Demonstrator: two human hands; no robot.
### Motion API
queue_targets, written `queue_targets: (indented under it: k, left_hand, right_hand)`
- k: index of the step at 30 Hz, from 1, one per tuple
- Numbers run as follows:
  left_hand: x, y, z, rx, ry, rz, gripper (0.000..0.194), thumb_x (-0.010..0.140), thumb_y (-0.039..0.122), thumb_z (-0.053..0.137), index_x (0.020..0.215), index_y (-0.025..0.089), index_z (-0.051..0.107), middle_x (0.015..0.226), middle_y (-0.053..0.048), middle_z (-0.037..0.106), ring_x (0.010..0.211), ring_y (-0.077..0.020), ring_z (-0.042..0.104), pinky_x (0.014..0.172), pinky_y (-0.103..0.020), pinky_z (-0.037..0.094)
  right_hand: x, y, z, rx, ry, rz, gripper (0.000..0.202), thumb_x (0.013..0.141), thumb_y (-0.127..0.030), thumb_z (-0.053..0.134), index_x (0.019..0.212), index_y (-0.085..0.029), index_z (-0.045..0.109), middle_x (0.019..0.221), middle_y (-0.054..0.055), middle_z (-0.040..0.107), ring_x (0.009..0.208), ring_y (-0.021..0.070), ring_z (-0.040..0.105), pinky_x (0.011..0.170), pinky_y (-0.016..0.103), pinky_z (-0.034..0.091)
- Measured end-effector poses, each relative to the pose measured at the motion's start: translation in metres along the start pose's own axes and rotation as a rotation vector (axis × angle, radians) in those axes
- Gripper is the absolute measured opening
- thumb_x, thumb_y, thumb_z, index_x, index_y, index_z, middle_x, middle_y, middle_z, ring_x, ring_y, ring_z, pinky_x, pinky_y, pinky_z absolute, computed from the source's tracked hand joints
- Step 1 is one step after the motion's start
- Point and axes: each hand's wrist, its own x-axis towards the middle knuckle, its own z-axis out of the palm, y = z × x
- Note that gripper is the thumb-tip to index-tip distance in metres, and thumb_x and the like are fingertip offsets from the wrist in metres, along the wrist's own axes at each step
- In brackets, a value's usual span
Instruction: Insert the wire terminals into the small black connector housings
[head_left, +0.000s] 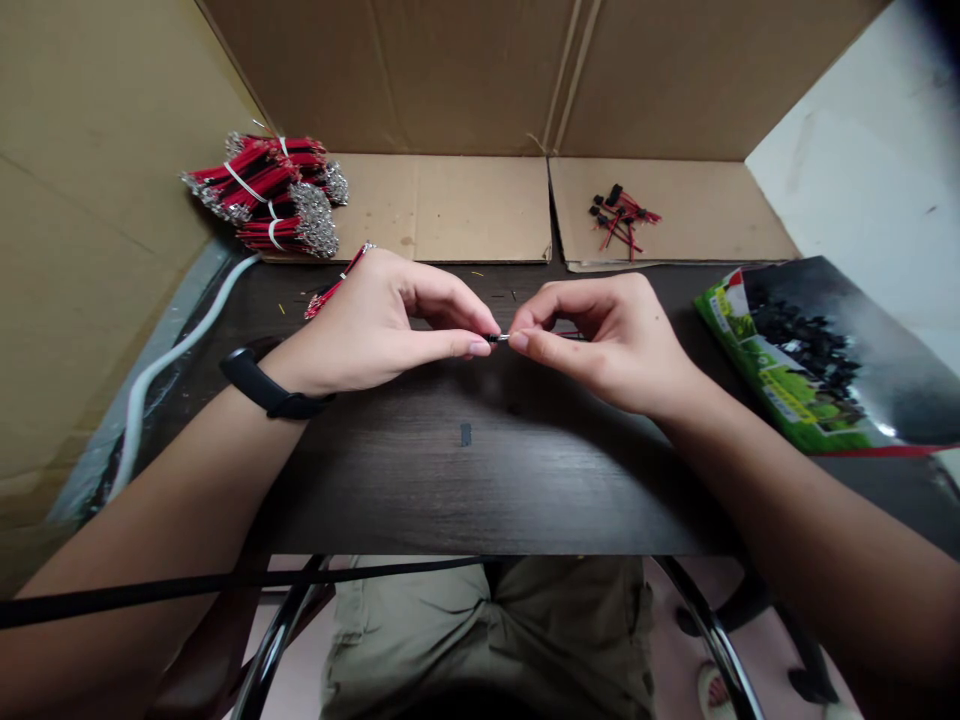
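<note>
Over the middle of the dark table, my left hand (pixel 386 330) pinches a small black connector housing (pixel 492 339) between thumb and fingertips. My right hand (pixel 619 335) faces it, its thumb and forefinger closed on a thin wire with a silvery metal terminal (pixel 504 338). Red wire (pixel 568 335) shows behind the right fingers. The terminal meets the housing's end; how deep it sits inside I cannot tell. A few loose red and black wires (pixel 324 297) lie behind my left hand, partly covered by it. A small flat black piece (pixel 466 434) rests on the table nearer to me.
Bundles of red and black wires (pixel 262 190), tied with white bands, are piled at the back left. Wires with black connectors (pixel 622 215) lie on cardboard (pixel 697 215) at the back right. A bag (pixel 795 385) of black pieces is at the right. Cardboard walls stand behind.
</note>
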Motion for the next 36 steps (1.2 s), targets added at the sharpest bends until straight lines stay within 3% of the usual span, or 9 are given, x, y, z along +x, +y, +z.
queue_targets:
  k: [11,18,29,36]
  left_hand:
    - [-0.0009,-0.0017,0.0010,-0.024,-0.007,-0.008,0.011,0.080,0.032,0.091,0.089,0.027,0.087,0.091,-0.006,0.082,0.083,-0.0239,0.079,0.081,-0.032,0.065]
    - [-0.0005,-0.0041,0.0041,-0.021,0.080,0.030,0.018,0.076,0.033,0.096,0.084,0.025,0.083,0.084,-0.004,0.079,0.075,-0.0202,0.075,0.073,-0.030,0.063]
    - [-0.0013,-0.0022,0.0045,0.005,0.113,-0.030,0.022,0.073,0.038,0.098,0.081,0.027,0.082,0.079,-0.004,0.075,0.072,-0.0204,0.071,0.070,-0.033,0.058]
    - [-0.0013,-0.0020,0.0062,0.024,0.115,0.027,0.019,0.075,0.034,0.097,0.081,0.026,0.081,0.078,-0.003,0.075,0.069,-0.0182,0.068,0.068,-0.031,0.055]
  right_hand:
    - [0.0002,-0.0023,0.0006,-0.008,0.001,-0.001,0.018,0.088,-0.032,0.086,0.080,-0.016,0.082,0.072,0.003,0.075,0.065,0.0130,0.060,0.062,0.026,0.046]
    - [0.0004,0.0003,0.0010,0.015,0.015,0.038,0.025,0.087,-0.040,0.088,0.081,-0.015,0.083,0.071,0.002,0.073,0.065,0.0126,0.059,0.060,0.025,0.044]
    - [0.0003,0.0004,0.0039,0.032,0.028,0.052,0.019,0.085,-0.034,0.089,0.081,-0.016,0.084,0.071,0.002,0.074,0.066,0.0130,0.060,0.061,0.026,0.042]
    - [-0.0002,0.0019,0.0042,0.033,0.024,0.045,0.016,0.087,-0.031,0.088,0.082,-0.016,0.084,0.072,0.002,0.074,0.067,0.0128,0.060,0.061,0.026,0.041]
